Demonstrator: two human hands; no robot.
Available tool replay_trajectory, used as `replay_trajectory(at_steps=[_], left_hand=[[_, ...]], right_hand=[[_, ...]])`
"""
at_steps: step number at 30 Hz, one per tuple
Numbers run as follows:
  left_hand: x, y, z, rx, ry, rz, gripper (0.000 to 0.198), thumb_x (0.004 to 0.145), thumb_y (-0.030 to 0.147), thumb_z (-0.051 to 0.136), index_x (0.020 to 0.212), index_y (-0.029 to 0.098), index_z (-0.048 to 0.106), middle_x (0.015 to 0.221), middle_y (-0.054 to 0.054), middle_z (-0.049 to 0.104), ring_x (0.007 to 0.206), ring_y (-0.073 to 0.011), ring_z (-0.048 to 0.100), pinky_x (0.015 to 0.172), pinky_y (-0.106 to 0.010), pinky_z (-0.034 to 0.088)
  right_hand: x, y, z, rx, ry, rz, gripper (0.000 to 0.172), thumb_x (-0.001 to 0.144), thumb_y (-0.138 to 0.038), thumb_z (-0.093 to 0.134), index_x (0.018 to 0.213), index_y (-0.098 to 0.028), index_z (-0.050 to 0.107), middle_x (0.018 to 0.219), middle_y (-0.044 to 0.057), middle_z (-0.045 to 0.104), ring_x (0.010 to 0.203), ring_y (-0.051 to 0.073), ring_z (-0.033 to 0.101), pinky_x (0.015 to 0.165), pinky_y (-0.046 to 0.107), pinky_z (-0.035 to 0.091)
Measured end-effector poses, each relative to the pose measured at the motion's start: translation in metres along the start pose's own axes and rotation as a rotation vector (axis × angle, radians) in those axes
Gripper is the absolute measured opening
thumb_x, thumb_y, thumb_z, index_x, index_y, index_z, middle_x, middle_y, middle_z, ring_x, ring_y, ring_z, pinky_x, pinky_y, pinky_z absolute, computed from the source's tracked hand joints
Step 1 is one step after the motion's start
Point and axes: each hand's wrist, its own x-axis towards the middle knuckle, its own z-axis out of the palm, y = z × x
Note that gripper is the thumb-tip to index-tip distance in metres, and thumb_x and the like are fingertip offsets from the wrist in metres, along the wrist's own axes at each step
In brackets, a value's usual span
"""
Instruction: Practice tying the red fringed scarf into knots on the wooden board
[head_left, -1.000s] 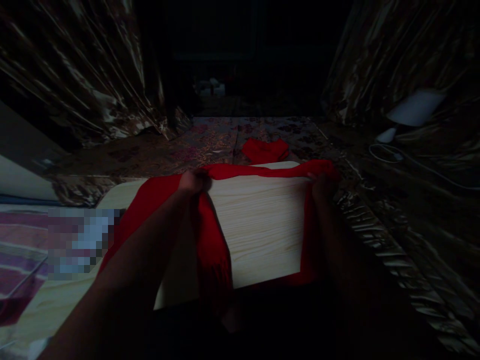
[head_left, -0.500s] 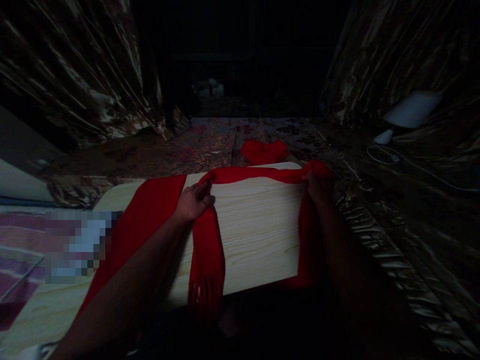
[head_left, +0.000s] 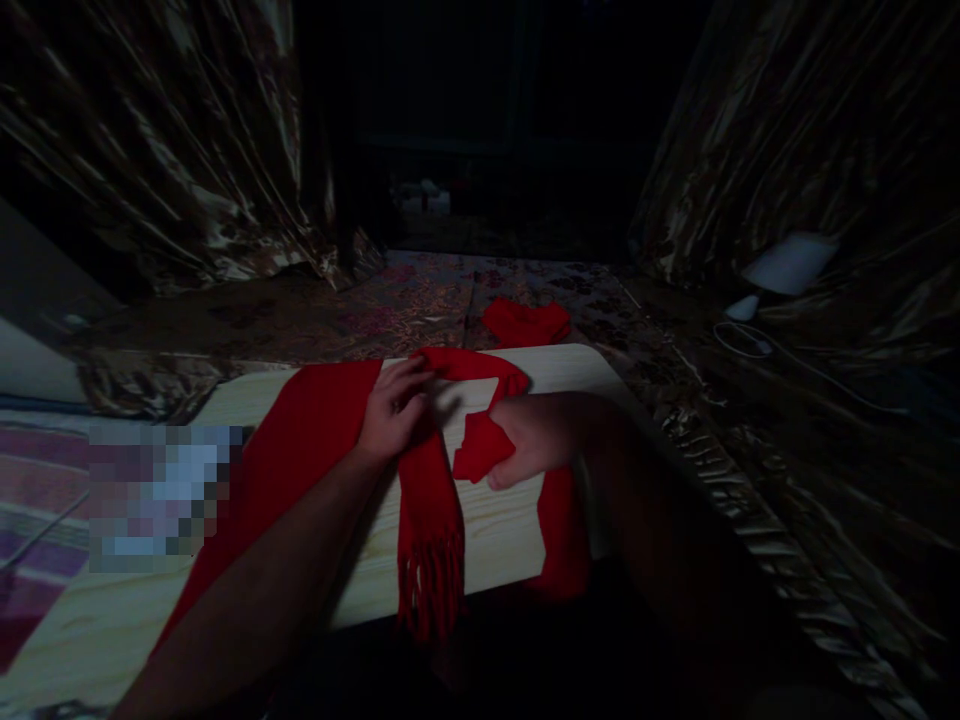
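Head view: Red scarf (head_left: pixel 431 490), apparently soft, light and best gathered at its folds, crosses the tabletop (head_left: pixel 499 535), fringe (head_left: pixel 431 575) at the near edge; right hand's (head_left: pixel 536 440) fingers clench a bunch over the middle; left hand's (head_left: pixel 390 415) rest loosely spread on the scarf.

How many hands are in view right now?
2: left hand at the far end of the fringed strip, right hand gripping a bunched red fold. Darkness may hide others.
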Motion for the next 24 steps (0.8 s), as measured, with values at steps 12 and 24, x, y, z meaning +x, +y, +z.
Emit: replay_trajectory(at_steps=[12, 24], left_hand=[[-0.007, 0.009, 0.033, -0.654, -0.279, -0.444, 0.029, 0.066, 0.027, 0.082, 0.090, 0.016, 0.069, 0.084, -0.006, 0.075, 0.079, -0.0213, 0.072, 0.077, -0.031, 0.057], [0.008, 0.004, 0.030, -0.998, 0.068, -0.741, 0.024, 0.056, 0.014, 0.060, 0.080, 0.017, 0.062, 0.082, -0.008, 0.075, 0.093, -0.0283, 0.075, 0.091, -0.045, 0.061]], right_hand=[[0.064, 0.055, 0.018, 0.720, 0.345, 0.056, 0.015, 0.071, -0.023, 0.070, 0.078, -0.016, 0.058, 0.051, -0.006, 0.054, 0.038, 0.006, 0.042, 0.037, 0.018, 0.032], [-0.132, 0.099, 0.055, 0.605, 0.241, 0.436, 0.055, 0.057, -0.050, 0.084, 0.101, -0.023, 0.068, 0.068, -0.001, 0.058, 0.056, 0.017, 0.064, 0.050, 0.027, 0.051]])
